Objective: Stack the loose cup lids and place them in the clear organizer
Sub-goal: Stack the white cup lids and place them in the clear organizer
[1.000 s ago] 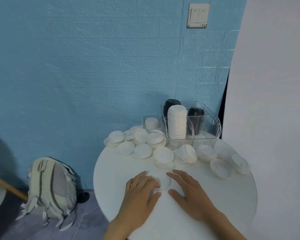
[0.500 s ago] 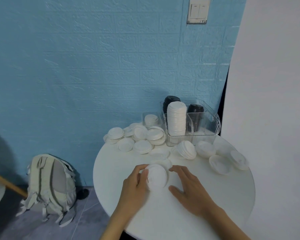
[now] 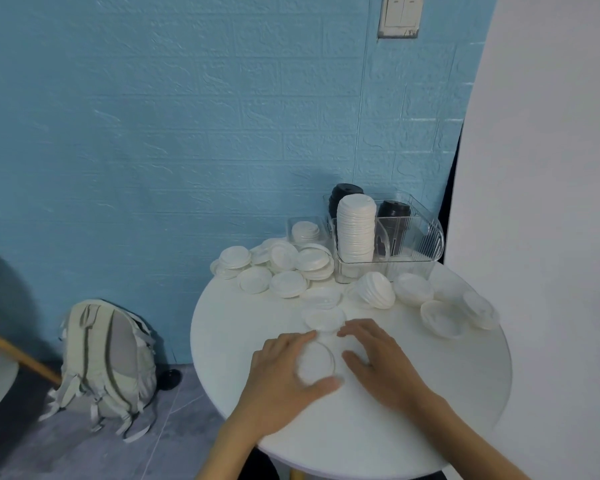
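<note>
A white lid (image 3: 316, 362) is held flat on the round table (image 3: 430, 393) by the curled left hand (image 3: 284, 372). The right hand (image 3: 378, 362), relaxed and empty, rests just beside it. The next lid (image 3: 324, 319) lies just beyond both hands; the clear organizer (image 3: 409, 244) stands farther back, to the right.

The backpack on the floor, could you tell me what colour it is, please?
The backpack is pale beige, seen in the head view.

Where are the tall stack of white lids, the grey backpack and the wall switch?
Tall stack of white lids (image 3: 356, 230): head view, mid-stack side.
Grey backpack (image 3: 108, 358): head view, back panel.
White wall switch (image 3: 399, 13): head view, plate centre.
</note>
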Demonstrator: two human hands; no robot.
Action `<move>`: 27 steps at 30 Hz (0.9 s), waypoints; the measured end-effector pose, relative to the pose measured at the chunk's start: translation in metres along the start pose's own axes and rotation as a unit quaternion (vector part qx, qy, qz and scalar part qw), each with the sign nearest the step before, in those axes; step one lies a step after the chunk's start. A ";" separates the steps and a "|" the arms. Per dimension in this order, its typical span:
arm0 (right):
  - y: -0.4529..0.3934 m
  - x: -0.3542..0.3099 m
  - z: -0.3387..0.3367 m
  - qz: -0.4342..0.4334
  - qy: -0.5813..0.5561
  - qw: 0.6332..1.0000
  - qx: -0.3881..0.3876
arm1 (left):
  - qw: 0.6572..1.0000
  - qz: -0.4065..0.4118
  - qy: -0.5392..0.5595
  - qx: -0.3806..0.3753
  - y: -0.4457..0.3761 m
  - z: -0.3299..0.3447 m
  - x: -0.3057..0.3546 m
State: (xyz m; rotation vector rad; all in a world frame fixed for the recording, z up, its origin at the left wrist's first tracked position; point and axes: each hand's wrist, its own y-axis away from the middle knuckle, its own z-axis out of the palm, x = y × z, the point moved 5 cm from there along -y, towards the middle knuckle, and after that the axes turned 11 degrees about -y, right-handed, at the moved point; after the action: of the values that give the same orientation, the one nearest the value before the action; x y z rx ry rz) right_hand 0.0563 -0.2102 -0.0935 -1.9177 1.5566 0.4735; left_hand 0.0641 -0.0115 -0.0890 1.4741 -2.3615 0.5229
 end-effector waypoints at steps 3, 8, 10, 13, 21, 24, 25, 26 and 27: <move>-0.013 -0.008 -0.008 -0.003 0.001 0.999 0.037 | 1.000 0.015 -0.014 0.003 0.002 0.001 -0.001; -0.032 -0.009 0.010 0.006 0.036 0.999 -0.006 | 1.000 0.008 0.006 0.010 0.000 0.000 -0.006; -0.031 -0.009 0.010 -0.010 0.020 1.000 0.016 | 1.000 -0.001 0.015 0.018 -0.001 0.000 -0.007; -0.023 -0.009 0.008 -0.052 0.032 0.997 0.036 | 1.000 -0.007 0.017 0.024 -0.002 0.001 -0.008; 0.001 -0.009 -0.026 -0.016 -0.144 0.981 0.126 | 0.998 -0.028 0.047 0.034 -0.002 -0.001 -0.008; 0.005 -0.019 -0.027 0.030 -0.359 0.928 0.093 | 0.998 -0.023 0.054 0.036 -0.004 -0.004 -0.007; 0.005 -0.021 -0.022 0.058 -0.408 0.908 0.076 | 0.998 -0.015 0.057 0.037 -0.003 -0.004 -0.006; 0.004 -0.022 -0.016 0.088 -0.434 0.895 0.059 | 0.997 -0.007 0.061 0.037 -0.003 -0.003 -0.006; 0.002 -0.023 -0.010 0.111 -0.436 0.892 0.045 | 0.997 0.002 0.065 0.038 -0.002 -0.003 -0.006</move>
State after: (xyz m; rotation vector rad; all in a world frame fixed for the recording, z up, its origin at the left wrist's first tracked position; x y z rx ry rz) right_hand 0.0473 -0.1998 -0.0719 -1.1628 1.1376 1.1478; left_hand 0.0691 -0.0062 -0.0887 1.4215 -2.2667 0.6953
